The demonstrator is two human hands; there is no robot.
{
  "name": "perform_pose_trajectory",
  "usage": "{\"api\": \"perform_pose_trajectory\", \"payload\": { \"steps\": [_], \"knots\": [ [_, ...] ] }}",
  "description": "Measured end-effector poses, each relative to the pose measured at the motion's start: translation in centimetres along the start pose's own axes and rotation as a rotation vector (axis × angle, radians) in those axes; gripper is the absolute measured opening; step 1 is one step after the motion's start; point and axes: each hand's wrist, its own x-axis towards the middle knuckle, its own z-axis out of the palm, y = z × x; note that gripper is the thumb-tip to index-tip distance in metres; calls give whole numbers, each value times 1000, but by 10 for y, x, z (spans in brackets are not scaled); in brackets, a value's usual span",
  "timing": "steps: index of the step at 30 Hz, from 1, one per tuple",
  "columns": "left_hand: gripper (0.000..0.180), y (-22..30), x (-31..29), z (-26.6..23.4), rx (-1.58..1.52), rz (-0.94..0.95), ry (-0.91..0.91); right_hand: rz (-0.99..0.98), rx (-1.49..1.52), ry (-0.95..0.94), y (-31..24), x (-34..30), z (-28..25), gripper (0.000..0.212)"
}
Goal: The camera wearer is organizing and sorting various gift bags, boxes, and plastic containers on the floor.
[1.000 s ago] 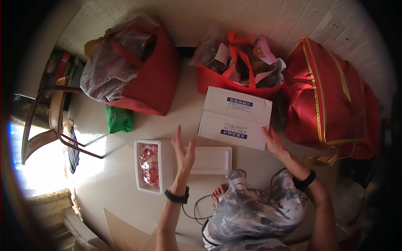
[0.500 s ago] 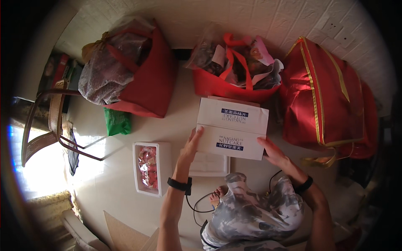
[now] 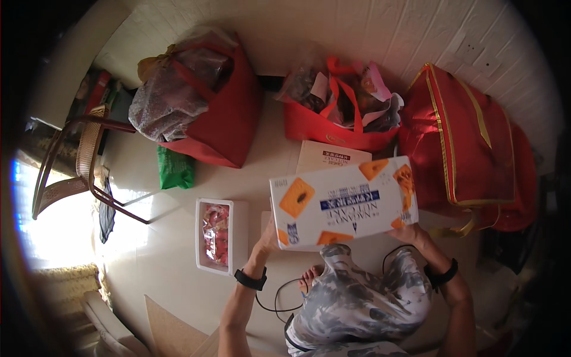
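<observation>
Between both hands, raised above the floor, is a white food carton (image 3: 345, 205) with orange biscuit pictures and a dark blue band. It is tilted so a printed side faces up, and slants a little. My left hand (image 3: 272, 238) grips its left end near the lower corner, fingers partly hidden behind it. At the right end my right hand (image 3: 414, 234) holds the lower corner, its fingers largely covered by the carton. Behind the carton a second, pale box (image 3: 333, 153) shows only its far part. To the left lies an open white box (image 3: 238, 238) with red wrapped packets (image 3: 215, 235) inside.
Along the wall stand a red bag with bubble wrap (image 3: 229, 119), a red tote of packages (image 3: 339, 131) and a large red bag with gold trim (image 3: 455, 143). A green packet (image 3: 175, 168), a chair (image 3: 89, 154) and a cardboard sheet (image 3: 172, 330) are at left. A black cable (image 3: 278, 294) lies near my foot.
The carton has been tipped in my hands: its flapped face showed before, now a side with biscuit pictures does. It sits slightly lower and further right, and the pale box behind it shows more.
</observation>
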Motion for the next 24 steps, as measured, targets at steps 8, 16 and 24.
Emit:
{"api": "perform_pose_trajectory", "payload": {
  "steps": [8, 16, 24],
  "knots": [
    [104, 49, 35, -3, 236, -30, 340, 133, 154, -17, -15, 4, -7, 61],
    [92, 46, 36, -2, 468, 191, 449, 124, 134, 2, -21, 8, -11, 58],
    [84, 44, 38, -2, 471, 292, 549, 132, 135, 4, -24, 15, -11, 55]
  ]
}}
